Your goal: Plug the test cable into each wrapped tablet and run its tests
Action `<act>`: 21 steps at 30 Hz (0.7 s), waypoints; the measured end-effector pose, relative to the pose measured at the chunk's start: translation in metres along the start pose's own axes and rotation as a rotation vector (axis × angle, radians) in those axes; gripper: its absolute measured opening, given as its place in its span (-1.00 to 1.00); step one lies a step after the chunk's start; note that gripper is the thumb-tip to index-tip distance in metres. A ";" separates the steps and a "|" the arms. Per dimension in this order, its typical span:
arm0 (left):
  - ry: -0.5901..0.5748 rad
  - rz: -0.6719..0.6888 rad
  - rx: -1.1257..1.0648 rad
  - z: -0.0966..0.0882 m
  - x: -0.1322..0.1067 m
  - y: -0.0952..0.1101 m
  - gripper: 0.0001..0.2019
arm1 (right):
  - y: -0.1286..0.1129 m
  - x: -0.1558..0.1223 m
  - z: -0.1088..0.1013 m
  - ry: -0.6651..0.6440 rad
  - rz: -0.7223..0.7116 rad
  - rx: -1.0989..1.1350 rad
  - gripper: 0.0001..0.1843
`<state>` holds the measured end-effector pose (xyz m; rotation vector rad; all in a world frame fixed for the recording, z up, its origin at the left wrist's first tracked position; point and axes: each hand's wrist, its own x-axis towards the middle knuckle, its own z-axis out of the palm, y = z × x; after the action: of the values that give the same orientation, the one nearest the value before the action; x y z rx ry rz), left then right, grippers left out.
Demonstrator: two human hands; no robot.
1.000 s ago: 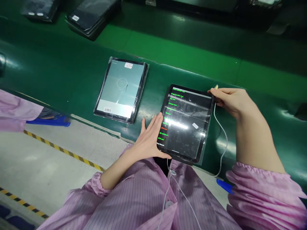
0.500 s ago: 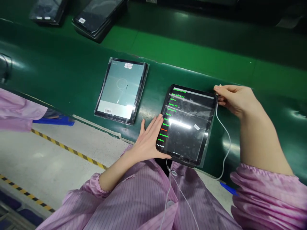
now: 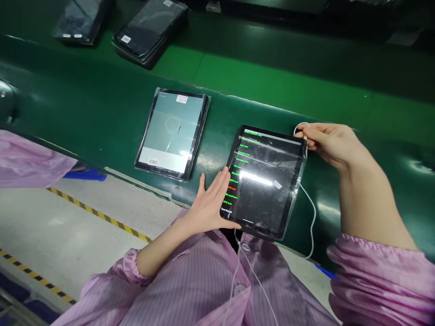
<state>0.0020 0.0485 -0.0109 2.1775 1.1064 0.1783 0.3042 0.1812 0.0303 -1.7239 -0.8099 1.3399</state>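
Centrally, head view: a lit tablet (image 3: pixel 267 181) lies on the green belt (image 3: pixel 102 108), at its near edge. Left hand (image 3: pixel 210 199), open and flat, rests against the tablet's left edge. Right hand (image 3: pixel 331 142) pinches the white cable (image 3: pixel 311 217) at the tablet's far right corner. A bagged tablet (image 3: pixel 173 133) lies to the left, apart.

Left hand (image 3: pixel 212 201): lay palm down, fingers straight and close together, thumb spread wide (forearm bare). Right hand (image 3: pixel 328 142): was held further forward, fingers curled, thumb and forefinger pinched together, forearm bare.
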 end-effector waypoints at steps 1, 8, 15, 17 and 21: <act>-0.004 0.003 0.004 0.000 0.000 0.000 0.34 | 0.000 -0.002 0.002 0.017 0.009 0.057 -0.85; -0.022 -0.002 0.040 -0.001 0.000 -0.002 0.37 | -0.002 0.003 0.005 0.052 0.053 0.235 -0.74; 0.000 -0.020 0.020 -0.001 0.000 -0.001 0.43 | -0.002 0.026 0.008 0.120 -0.059 0.163 -0.74; 0.013 -0.037 0.004 -0.001 0.001 -0.001 0.45 | 0.002 0.021 0.004 0.101 -0.065 0.091 -0.69; 0.017 -0.072 -0.021 0.000 0.003 0.002 0.46 | 0.011 0.005 -0.007 0.056 -0.073 -0.085 -0.55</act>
<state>0.0049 0.0498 -0.0100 2.1180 1.1850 0.1762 0.3127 0.1789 0.0195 -1.7725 -0.9010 1.2184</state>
